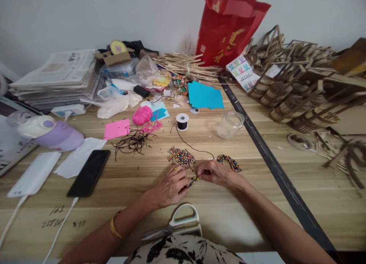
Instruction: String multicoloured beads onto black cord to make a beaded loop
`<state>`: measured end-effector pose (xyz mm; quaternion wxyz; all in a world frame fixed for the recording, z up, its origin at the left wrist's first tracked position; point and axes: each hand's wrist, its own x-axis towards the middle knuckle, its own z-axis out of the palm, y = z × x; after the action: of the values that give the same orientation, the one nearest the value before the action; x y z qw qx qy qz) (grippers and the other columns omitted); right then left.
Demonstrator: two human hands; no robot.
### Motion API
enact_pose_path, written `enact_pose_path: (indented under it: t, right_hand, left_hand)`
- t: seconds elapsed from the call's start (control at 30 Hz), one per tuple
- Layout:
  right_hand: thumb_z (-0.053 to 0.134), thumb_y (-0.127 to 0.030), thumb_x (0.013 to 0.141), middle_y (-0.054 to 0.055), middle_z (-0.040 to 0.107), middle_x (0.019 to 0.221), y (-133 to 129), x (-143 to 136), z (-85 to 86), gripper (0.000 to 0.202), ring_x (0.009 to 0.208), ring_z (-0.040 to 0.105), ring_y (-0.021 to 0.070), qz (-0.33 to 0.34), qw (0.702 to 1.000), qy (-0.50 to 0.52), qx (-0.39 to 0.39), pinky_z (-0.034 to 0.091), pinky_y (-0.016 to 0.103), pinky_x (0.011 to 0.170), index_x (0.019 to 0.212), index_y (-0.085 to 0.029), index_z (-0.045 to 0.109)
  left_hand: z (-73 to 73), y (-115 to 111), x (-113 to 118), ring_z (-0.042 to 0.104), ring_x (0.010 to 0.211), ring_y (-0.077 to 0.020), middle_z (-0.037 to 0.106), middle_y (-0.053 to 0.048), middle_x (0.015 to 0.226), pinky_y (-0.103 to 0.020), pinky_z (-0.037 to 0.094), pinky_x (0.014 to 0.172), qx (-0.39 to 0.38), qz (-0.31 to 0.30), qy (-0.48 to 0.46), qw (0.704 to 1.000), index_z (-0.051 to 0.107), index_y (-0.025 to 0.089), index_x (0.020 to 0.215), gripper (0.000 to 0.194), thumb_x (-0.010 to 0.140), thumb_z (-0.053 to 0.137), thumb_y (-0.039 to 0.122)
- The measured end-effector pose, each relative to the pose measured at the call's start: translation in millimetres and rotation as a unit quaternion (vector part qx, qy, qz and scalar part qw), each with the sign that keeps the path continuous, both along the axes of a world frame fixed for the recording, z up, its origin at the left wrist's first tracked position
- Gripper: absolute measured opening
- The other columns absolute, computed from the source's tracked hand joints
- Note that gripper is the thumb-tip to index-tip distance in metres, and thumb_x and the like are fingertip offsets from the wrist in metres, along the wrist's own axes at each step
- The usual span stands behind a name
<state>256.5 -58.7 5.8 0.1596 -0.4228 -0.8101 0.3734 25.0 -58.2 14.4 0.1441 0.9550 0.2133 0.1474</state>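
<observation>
Bead pile (180, 158): loose, multicoloured, heaped on wood-grain tabletop (128, 184).
Strung bead strand (193, 181): short, slanting, just below right of the bead pile, between both hands.
Left hand (171, 185): directly below the bead pile; fingers curled, thumb and forefinger closed on the near end of the strung bead strand.
Right hand (213, 173): below right of the bead pile; fingertips pinched together at the far end of the strung bead strand; exact grip partly hidden by the fingers.
Black cord (197, 150): running from white spool (182, 123), above the bead pile, down past its right side to the right hand.
Curved bead string (233, 164): resting right of the bead pile, just beside the right hand.
Scissors (169, 229): below the bead pile, pale-handled, blades pointing left.
Glass jar (230, 124): open-mouthed, above right of the bead pile.
Cut cord tangle (133, 140): above left of the bead pile.
Pink yarn ball (142, 115): farther above left of the bead pile.
Smartphone (88, 174): well left of the bead pile, dark screen up, cabled.
</observation>
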Motion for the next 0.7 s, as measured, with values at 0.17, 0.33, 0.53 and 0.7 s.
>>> enact_pose_path:
  t: [0.17,0.33,0.53,0.7]
  right_hand:
    - [0.057,-0.010,0.080,0.001,0.065,0.076,0.5,0.6,-1.6,0.012,0.068,0.058,0.0128,0.001,1.000,0.000,0.000,0.042,0.021,0.063,0.074,-0.016,0.065]
    - [0.057,-0.010,0.080,0.001,0.066,0.076,0.7,1.0,-1.9,0.011,0.068,0.058,0.0133,0.005,1.000,0.003,-0.005,0.042,0.021,0.062,0.075,-0.016,0.065]
    - [0.057,-0.010,0.079,0.002,0.066,0.078,0.7,0.9,-0.6,0.011,0.068,0.058,0.0135,0.002,1.000,-0.001,-0.009,0.042,0.021,0.062,0.076,-0.015,0.066]
    - [0.057,-0.009,0.079,0.002,0.066,0.077,1.0,1.0,-1.2,0.011,0.068,0.058,0.0130,0.003,1.000,-0.008,0.000,0.042,0.021,0.061,0.076,-0.015,0.066]
  left_hand:
    - [-2.0,0.3,-0.5,0.048,0.092,-0.0207,0.057,-0.005,0.082,-0.037,0.041,0.088,0.002,0.003,-0.003,1.000,0.060,0.016,0.078,0.006,0.083,0.056,0.017]
    - [-3.7,0.2,-1.1,0.047,0.093,-0.0211,0.058,-0.005,0.083,-0.037,0.041,0.089,0.007,0.015,-0.004,1.000,0.061,0.016,0.078,0.009,0.079,0.064,0.024]
    - [-1.7,-0.1,2.5,0.047,0.096,-0.0216,0.059,-0.005,0.085,-0.038,0.040,0.090,-0.009,0.033,0.013,0.999,0.061,0.016,0.077,0.013,0.079,0.065,0.028]
    - [-2.4,-0.5,5.5,0.047,0.096,-0.0215,0.059,-0.005,0.086,-0.038,0.040,0.091,-0.018,0.037,0.011,0.999,0.063,0.017,0.080,0.010,0.081,0.063,0.027]
